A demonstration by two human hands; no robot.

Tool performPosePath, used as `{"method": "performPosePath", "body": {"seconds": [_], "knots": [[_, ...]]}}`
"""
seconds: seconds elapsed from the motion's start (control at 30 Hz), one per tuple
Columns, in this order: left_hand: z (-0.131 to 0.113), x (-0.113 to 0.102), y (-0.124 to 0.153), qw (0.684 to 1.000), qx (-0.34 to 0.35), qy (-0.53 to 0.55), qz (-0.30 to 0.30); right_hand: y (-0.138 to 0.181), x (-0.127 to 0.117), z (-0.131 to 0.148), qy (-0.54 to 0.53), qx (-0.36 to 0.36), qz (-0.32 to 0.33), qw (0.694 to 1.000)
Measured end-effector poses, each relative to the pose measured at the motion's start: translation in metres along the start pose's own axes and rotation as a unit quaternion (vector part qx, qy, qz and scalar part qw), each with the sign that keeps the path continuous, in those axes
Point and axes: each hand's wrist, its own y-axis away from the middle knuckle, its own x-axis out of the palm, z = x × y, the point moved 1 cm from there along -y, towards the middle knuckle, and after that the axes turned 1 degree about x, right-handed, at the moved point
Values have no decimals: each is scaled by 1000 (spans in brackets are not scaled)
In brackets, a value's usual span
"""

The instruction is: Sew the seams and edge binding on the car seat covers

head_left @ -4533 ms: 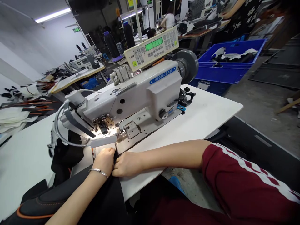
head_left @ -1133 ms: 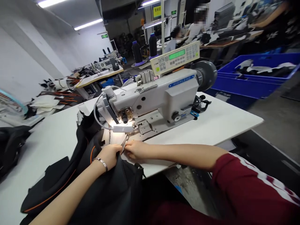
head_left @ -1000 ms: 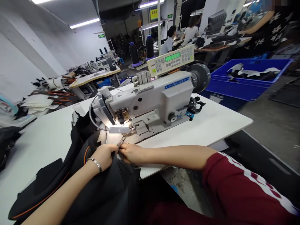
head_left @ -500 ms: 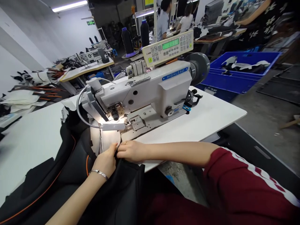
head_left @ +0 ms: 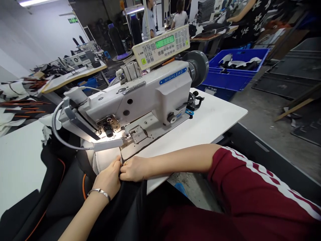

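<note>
Since half a second ago both hands have slid a little toward the needle of the sewing machine [head_left: 140,100], and the pale panel under the lamp shows less of itself.

Head view: the left hand [head_left: 109,179], a thin bracelet at its wrist, is curled shut on the black fabric [head_left: 67,197], pinching its edge just in front of the sewing machine's presser foot. The right hand [head_left: 132,169] lies touching the left, fingers folded down, pressing and gripping the same edge from the other side. The fabric, trimmed with orange piping, spreads from the needle area down over the near edge of the white table [head_left: 213,117] and away to the left of the machine. A lit lamp arm [head_left: 105,145] hangs just above the two hands. On top of the machine sits a control panel [head_left: 162,47] with a green display. Behind the machine, well apart, stands a blue crate [head_left: 233,77] holding cut pieces, and other people work at far tables.
</note>
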Motion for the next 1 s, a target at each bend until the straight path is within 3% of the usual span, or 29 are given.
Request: {"method": "performPosePath", "body": {"seconds": [0.2, 0.53, 0.83, 1.0], "knots": [[-4, -10, -10, 1000, -17, -6, 11, 2, 2, -9, -6, -10, -29, 1000], [2, -11, -29, 1000, -13, 4, -26, -1, 15, -16, -14, 0, -59, 998], [15, -7, -43, 998, 15, -12, -59, 7, 15, -20, -12, -8, -66, 998], [14, -14, -48, 998, -11, -25, -51, 4, 19, -23, -18, -10, -60, 998]]}}
